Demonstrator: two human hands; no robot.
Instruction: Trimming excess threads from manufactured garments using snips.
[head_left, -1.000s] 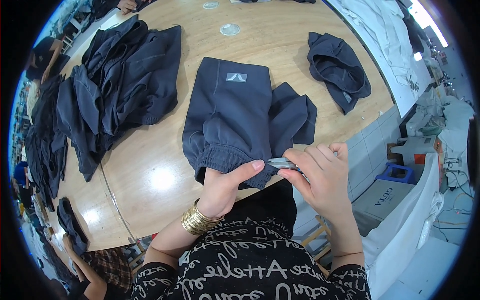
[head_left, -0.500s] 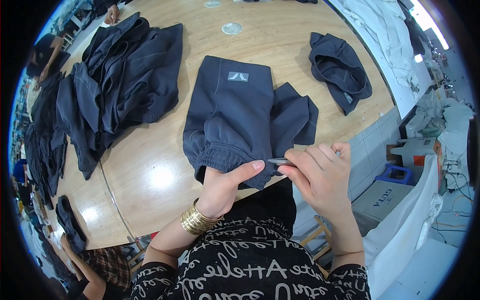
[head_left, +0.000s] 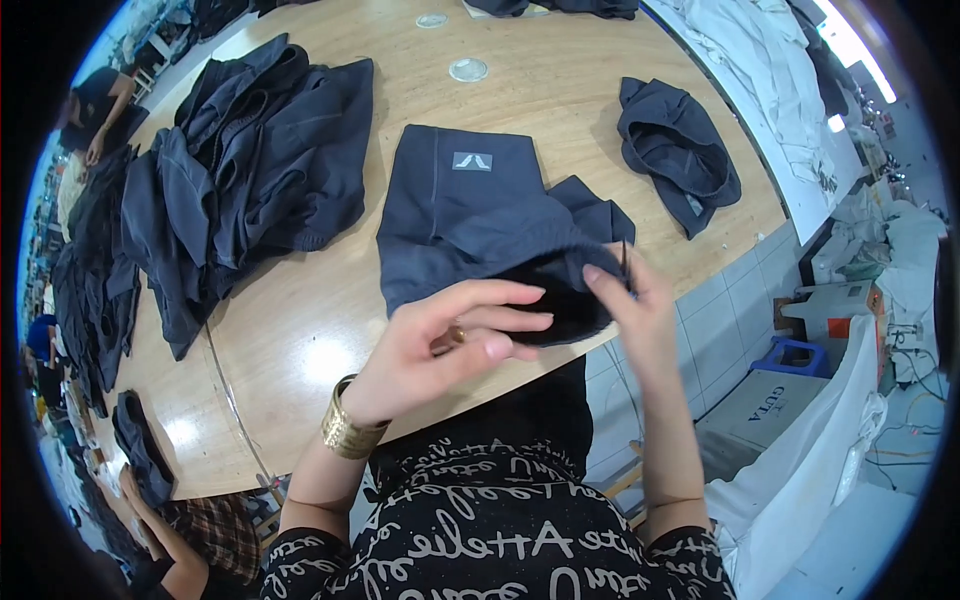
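A dark navy garment (head_left: pixel 460 210) with a small grey patch lies on the table in front of me, its wide opening turned toward my right side. My right hand (head_left: pixel 640 310) pinches the edge of that opening, thumb on the inner side, and lifts it. A thin dark pointed tool (head_left: pixel 626 262) sticks up from behind the right fingers; its kind is hard to make out here. My left hand (head_left: pixel 450 345) hovers at the left of the opening, fingers stretched and apart, holding nothing. It wears a ring and gold bangles.
Rumpled dark garments (head_left: pixel 260 160) form a heap on the table (head_left: pixel 300 370) at left. Another dark piece (head_left: pixel 680 145) lies far right, near the table edge. White cloth (head_left: pixel 750 90) lies beyond it. A blue stool (head_left: pixel 790 355) and a box stand below right. Other people work at left.
My left hand has let go of the gathered elastic edge and opened. My right hand has moved up and taken hold of the garment's edge, and the opening now gapes wide.
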